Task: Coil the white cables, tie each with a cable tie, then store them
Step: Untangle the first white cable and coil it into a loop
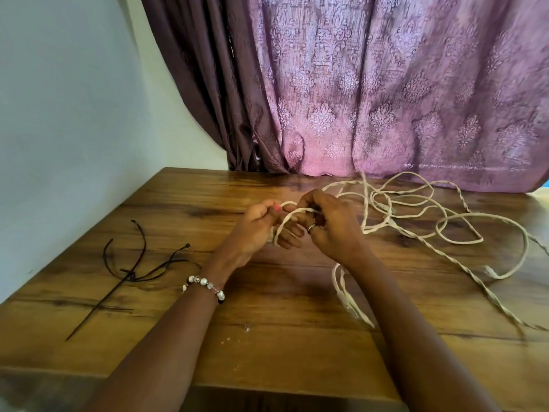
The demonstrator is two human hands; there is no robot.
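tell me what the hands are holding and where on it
Both the left hand and right hand grip a white cable at its first small loop.

- my wooden table (184, 203), glossy, with dark grain streaks
- purple patterned curtain (401, 84) hanging right behind the table's far edge, bunched darker at its left side
- plain pale wall (65, 114) along the table's left
- few white crumbs (246, 328) near the table's front edge

Both arms reach forward, hands meeting just above mid-table. The left hand (258, 226) is curled, thumb and finger pinching a loop of the white cable (292, 215). The right hand (328, 226) (ring on one finger) grips the same loop, knuckles up.
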